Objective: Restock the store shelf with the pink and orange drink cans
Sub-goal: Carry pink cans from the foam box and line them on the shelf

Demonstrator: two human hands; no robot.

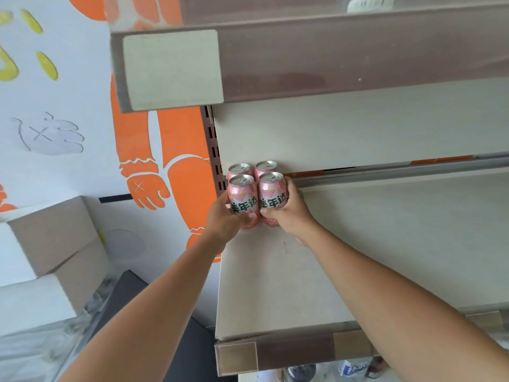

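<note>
Several pink drink cans stand upright in the back left corner of a beige shelf (pixel 358 244). My left hand (pixel 224 217) grips the front left pink can (pixel 243 197), and my right hand (pixel 292 213) grips the front right pink can (pixel 271 193). Both held cans rest on the shelf, side by side and touching. Two more pink cans, one at back left (pixel 240 169) and one at back right (pixel 266 165), stand right behind them against the rear panel. No orange cans are in sight.
An upper shelf (pixel 303 59) overhangs the cans. Cardboard boxes (pixel 52 244) are stacked at the left beside a wall with orange figures. Below the shelf's front rail (pixel 292 351), bottle tops (pixel 352 366) show on a lower shelf.
</note>
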